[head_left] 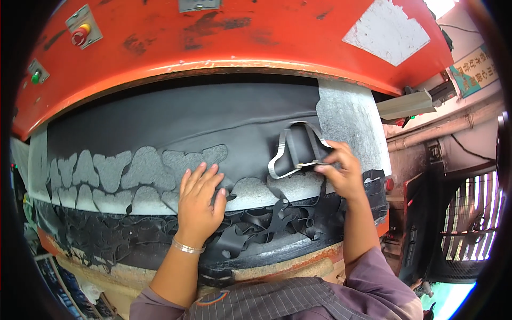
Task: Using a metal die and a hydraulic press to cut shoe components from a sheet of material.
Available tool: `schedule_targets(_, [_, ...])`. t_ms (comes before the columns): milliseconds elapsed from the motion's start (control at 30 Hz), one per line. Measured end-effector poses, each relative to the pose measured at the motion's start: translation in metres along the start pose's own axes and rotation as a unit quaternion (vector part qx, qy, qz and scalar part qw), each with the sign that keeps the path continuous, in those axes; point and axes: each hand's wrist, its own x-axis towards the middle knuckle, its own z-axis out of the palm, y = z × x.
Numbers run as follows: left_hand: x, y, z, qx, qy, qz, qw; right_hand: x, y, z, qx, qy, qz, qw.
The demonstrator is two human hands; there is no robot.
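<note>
A metal cutting die (279, 153), a curved steel band with crossbars, sits on a black sheet (176, 117) of leather-like material. My right hand (344, 169) grips its right side between thumb and fingers. My left hand (200, 200), fingers stretched out, lies by the sheet's cut edge, just below a butterfly-like cut-out. Rows of rounded cut-outs run along the near side of the sheet, and the pale grey cutting bed (352, 120) shows through them. Thin strips of the sheet remain between these holes.
Black scrap webbing (250, 234) hangs in a tangle over the near edge. Behind the sheet spans the red press body (224, 40), with a red push button (80, 35) and a green one (36, 77). A black fan-like grille (469, 218) stands at right.
</note>
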Motion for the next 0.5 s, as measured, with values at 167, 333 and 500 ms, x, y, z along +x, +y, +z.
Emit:
schedule_targets(167, [0.0, 0.008, 0.023, -0.071, 0.012, -0.025, 0.997, 0.037, 0.009, 0.047, 0.057, -0.099, -0.079, 0.99])
schedule_targets(333, [0.001, 0.02, 0.033, -0.084, 0.006, -0.017, 0.996, 0.03, 0.032, 0.043, 0.028, -0.117, -0.076, 0.99])
schedule_targets(500, [0.007, 0.023, 0.035, -0.067, -0.006, 0.002, 0.998, 0.036, 0.04, 0.03, -0.013, -0.128, -0.039, 0.991])
